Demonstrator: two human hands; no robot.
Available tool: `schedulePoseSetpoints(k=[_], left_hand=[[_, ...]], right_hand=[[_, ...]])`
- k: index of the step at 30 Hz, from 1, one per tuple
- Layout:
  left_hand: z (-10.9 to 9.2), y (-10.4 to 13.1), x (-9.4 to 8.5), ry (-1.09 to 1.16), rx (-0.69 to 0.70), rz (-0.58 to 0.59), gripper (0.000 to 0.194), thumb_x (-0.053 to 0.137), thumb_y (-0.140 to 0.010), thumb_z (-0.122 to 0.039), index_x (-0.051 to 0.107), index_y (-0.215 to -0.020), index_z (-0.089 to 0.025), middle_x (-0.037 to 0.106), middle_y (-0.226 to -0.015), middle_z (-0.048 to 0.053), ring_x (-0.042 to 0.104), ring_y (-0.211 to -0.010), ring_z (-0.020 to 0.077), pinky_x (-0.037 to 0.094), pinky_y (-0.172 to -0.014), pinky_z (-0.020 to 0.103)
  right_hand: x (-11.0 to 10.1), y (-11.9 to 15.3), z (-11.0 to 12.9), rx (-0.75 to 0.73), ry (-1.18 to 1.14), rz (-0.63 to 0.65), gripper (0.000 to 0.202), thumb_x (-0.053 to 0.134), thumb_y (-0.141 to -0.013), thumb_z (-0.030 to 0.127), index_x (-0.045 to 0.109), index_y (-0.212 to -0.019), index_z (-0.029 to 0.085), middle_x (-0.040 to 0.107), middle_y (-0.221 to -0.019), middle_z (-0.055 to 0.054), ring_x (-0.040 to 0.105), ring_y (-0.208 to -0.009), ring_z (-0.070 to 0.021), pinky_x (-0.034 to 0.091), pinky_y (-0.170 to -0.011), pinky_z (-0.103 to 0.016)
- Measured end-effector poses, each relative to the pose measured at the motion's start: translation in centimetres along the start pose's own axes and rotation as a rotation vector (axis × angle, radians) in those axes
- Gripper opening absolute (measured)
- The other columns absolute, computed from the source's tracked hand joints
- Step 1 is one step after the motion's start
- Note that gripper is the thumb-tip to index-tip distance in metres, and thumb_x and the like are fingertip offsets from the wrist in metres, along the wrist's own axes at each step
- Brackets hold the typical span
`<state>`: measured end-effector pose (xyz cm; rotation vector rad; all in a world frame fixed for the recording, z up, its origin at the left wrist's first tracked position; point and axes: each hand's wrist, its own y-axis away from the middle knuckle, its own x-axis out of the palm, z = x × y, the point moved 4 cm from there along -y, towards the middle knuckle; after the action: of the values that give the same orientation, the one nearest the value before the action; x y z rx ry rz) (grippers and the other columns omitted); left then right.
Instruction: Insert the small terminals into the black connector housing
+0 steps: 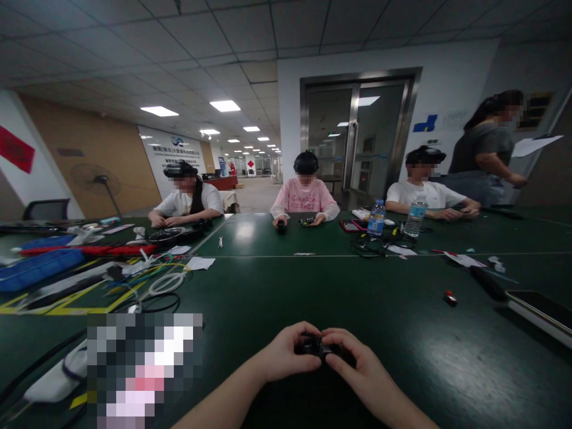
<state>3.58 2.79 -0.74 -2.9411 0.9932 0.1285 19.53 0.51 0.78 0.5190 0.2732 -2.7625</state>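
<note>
Head-height view — forward, down across the table (268,289), fingers (343,339) near.

On the near side, the left hand (288,354) and right hand (353,356) are holding a small dark object (311,345); far across the green table (254,292), a person in pink (305,196) is sitting.

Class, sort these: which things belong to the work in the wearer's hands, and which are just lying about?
Work in hand:
small black object, held by left hand and right hand

Apparently lying about:
blue plastic tray
blue-labelled water bottle
small red-and-black object
</note>
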Motion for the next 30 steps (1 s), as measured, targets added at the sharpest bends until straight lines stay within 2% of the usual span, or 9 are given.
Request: schedulePoseSetpoints(k=[5, 11, 14, 19, 25, 30], left_hand=[[-0.1, 0.1, -0.1, -0.026, -0.004, -0.003, 0.038, 0.068, -0.071, -0.015, 0.054, -0.106, -0.017, 0.060, -0.093, 0.004, 0.057, -0.079, 0.0154, 0.044, -0.069, 0.028], [0.1, 0.1, -0.2, -0.010, -0.009, -0.022, 0.039, 0.070, -0.069, -0.015, 0.053, -0.104, -0.017, 0.059, -0.091, 0.002, 0.056, -0.077, 0.0147, 0.042, -0.068, 0.026], [0.5, 0.0, -0.2, 0.001, -0.008, -0.015, 0.040, 0.071, -0.068, -0.017, 0.053, -0.103, -0.017, 0.059, -0.086, 0.001, 0.055, -0.071, 0.0133, 0.040, -0.064, 0.024], [0.6, 0.0, -0.5, -0.019, -0.015, -0.032, 0.039, 0.069, -0.069, -0.015, 0.053, -0.105, -0.017, 0.060, -0.092, 0.002, 0.057, -0.079, 0.0152, 0.042, -0.068, 0.026], [0.5, 0.2, -0.5, -0.044, -0.039, -0.026, 0.039, 0.069, -0.070, -0.015, 0.053, -0.106, -0.018, 0.060, -0.095, 0.003, 0.057, -0.081, 0.0155, 0.043, -0.068, 0.025], [0.6, 0.1, -0.5, -0.037, -0.033, -0.013, 0.038, 0.068, -0.072, -0.016, 0.052, -0.106, -0.019, 0.059, -0.096, 0.002, 0.057, -0.081, 0.0150, 0.043, -0.069, 0.026]], right_hand=[[-0.7, -0.2, -0.5, 0.013, -0.048, -0.108, 0.021, 0.059, -0.078, 0.033, 0.066, -0.096, 0.025, 0.064, -0.112, -0.004, 0.054, -0.111, -0.0260, 0.038, -0.100, -0.040], [-1.6, -0.5, -1.2, 0.072, -0.155, -0.186, 0.029, 0.062, -0.075, 0.040, 0.066, -0.098, 0.022, 0.069, -0.096, -0.005, 0.062, -0.094, -0.0250, 0.047, -0.088, -0.038], [-2.2, -0.7, -1.8, 0.086, -0.254, -0.273, 0.035, 0.067, -0.069, 0.045, 0.067, -0.096, 0.022, 0.070, -0.097, -0.006, 0.061, -0.098, -0.0265, 0.047, -0.089, -0.038], [-3.2, -0.7, -2.9, 0.129, -0.397, -0.399, 0.047, 0.070, -0.066, 0.049, 0.064, -0.104, 0.022, 0.070, -0.102, -0.007, 0.060, -0.103, -0.0271, 0.044, -0.093, -0.039], [-4.4, -0.4, -3.7, 0.169, -0.468, -0.581, 0.050, 0.069, -0.063, 0.053, 0.066, -0.102, 0.022, 0.069, -0.098, -0.007, 0.061, -0.096, -0.0282, 0.048, -0.084, -0.039], [-4.9, -0.3, -3.6, 0.184, -0.497, -0.620, 0.051, 0.066, -0.065, 0.054, 0.065, -0.104, 0.022, 0.069, -0.097, -0.007, 0.061, -0.095, -0.0286, 0.049, -0.081, -0.039]])
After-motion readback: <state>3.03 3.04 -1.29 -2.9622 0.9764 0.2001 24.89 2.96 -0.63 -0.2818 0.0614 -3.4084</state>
